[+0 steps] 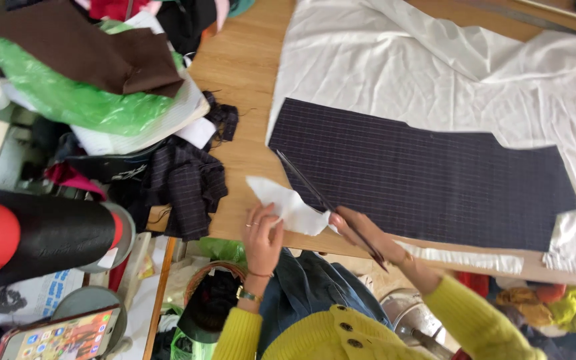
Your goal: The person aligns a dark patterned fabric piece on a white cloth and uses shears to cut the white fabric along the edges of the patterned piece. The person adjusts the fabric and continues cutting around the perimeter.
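My left hand (261, 235), with rings and a wristwatch, pinches a white fabric scrap (287, 205) at the table's near edge. My right hand (363, 233) grips long scissors (308, 183), whose blades point up and left along the edge of a dark pinstriped fabric piece (421, 175). That dark piece lies flat on a larger white cloth (448, 67) spread over the wooden table (241, 63). The scrap sits between my two hands, touching the scissors near my right fingers. Yellow sleeves cover both my arms.
A heap of cloth scraps, a green plastic bag (68, 97) and brown cloth (95, 50) crowd the table's left side. A large black and red spool (41, 237) and a phone (61, 337) sit at lower left. A basket (211, 293) stands below the table edge.
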